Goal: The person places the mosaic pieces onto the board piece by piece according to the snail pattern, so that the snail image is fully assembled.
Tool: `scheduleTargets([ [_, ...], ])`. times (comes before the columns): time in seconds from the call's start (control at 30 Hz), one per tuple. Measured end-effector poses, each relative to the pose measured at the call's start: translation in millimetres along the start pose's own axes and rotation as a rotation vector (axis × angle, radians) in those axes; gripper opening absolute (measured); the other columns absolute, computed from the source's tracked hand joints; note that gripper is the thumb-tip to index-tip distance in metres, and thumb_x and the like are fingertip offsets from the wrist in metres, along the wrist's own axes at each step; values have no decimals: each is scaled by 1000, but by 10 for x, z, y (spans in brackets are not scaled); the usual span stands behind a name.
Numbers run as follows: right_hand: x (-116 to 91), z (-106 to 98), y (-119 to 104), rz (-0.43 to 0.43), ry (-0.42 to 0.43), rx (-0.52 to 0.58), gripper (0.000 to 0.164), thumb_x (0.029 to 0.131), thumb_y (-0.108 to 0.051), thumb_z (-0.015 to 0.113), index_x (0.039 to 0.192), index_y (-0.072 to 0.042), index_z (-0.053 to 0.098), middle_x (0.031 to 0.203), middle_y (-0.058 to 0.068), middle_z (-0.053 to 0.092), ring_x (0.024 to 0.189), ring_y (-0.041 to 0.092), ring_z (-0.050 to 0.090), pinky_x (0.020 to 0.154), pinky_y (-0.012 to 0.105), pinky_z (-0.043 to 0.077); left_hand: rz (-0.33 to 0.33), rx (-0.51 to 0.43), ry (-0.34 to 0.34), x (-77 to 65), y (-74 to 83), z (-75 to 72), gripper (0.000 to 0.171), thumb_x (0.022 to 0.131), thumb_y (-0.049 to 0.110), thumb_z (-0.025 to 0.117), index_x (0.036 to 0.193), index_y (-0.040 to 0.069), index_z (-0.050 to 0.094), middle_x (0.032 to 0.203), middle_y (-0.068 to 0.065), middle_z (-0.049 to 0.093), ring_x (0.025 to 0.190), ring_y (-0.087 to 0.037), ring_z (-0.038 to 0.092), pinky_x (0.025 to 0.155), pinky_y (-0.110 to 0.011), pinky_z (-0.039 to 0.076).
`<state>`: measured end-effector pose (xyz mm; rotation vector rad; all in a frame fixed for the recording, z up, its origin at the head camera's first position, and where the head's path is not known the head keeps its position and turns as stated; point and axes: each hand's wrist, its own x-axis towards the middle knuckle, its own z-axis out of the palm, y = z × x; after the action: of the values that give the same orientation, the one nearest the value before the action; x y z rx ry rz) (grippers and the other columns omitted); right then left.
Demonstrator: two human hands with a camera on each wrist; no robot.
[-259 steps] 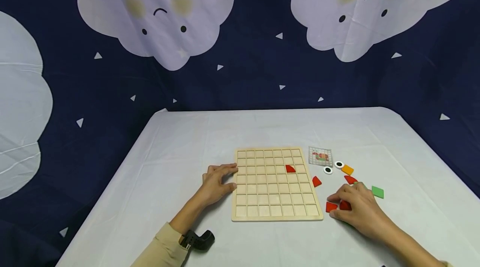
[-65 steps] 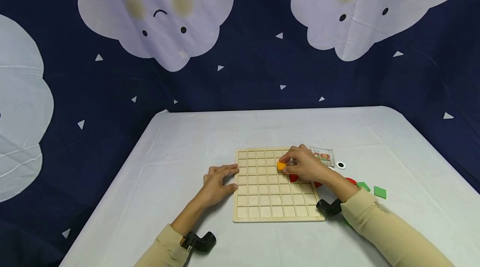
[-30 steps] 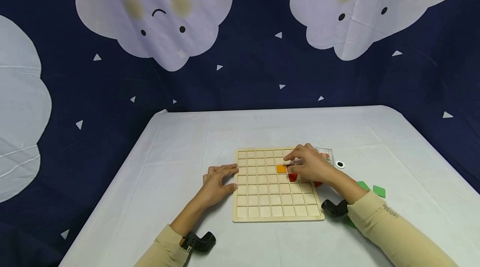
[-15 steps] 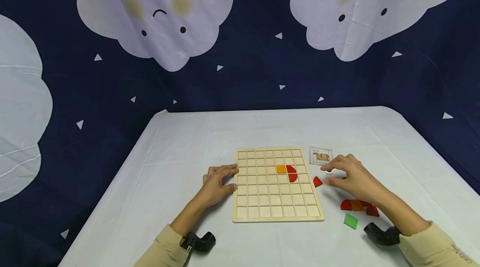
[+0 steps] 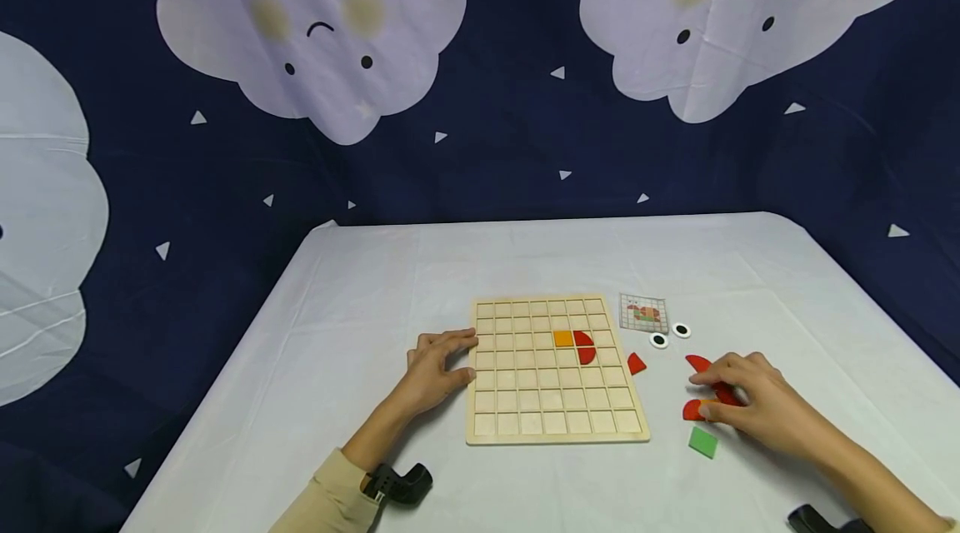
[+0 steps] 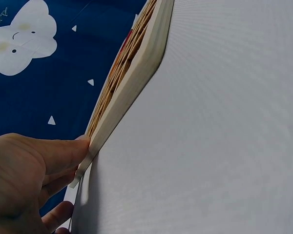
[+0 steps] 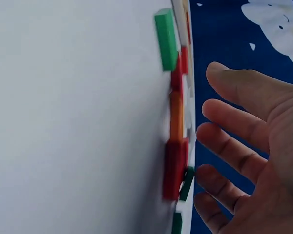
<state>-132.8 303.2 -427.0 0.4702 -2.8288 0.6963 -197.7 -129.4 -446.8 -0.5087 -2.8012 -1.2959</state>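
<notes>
A wooden grid board point(image 5: 522, 398) lies on the white table. My left hand point(image 5: 438, 366) rests at its left edge; in the left wrist view the thumb point(image 6: 63, 153) touches the rim. An orange square tile point(image 5: 563, 338) sits on the board, left of two red quarter-circle tiles, an upper one point(image 5: 582, 338) and a lower one point(image 5: 587, 356). Right of the board, my right hand point(image 5: 765, 404) hovers over loose tiles, fingers apart and holding nothing. Under it, the right wrist view shows an orange tile point(image 7: 176, 117) between red ones, and a green tile point(image 7: 166, 39).
A small printed pattern card point(image 5: 642, 313) lies beyond the board's right edge, near two round eye tiles point(image 5: 658, 340). A loose red tile point(image 5: 637, 363) is close beside the board. A dark blue cloth with clouds point(image 5: 510, 166) hangs behind the table.
My right hand set the orange tile on the board, let go, then moved right and down to the loose tiles. The lower red tile was added since the earliest frame. My left hand stayed.
</notes>
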Motion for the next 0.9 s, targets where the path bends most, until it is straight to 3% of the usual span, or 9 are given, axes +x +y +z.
scheduleTargets([
  [0.3, -116, 20, 68, 13, -7, -40, 30, 69, -38, 80, 97, -34, 70, 101, -13, 62, 91, -8, 29, 75, 21, 25, -18, -6, -9, -6, 6, -12, 46, 80, 14, 72, 125, 12, 61, 140, 4, 52, 110, -18, 37, 88, -41, 18],
  [0.9, -154, 32, 153, -57, 60, -122, 29, 65, -24, 83, 90, -30, 70, 89, -22, 55, 89, -7, 28, 76, 23, 20, -14, -2, -8, -8, 8, -9, 46, 80, 14, 72, 125, 12, 61, 140, 5, 52, 111, -18, 37, 87, -41, 19],
])
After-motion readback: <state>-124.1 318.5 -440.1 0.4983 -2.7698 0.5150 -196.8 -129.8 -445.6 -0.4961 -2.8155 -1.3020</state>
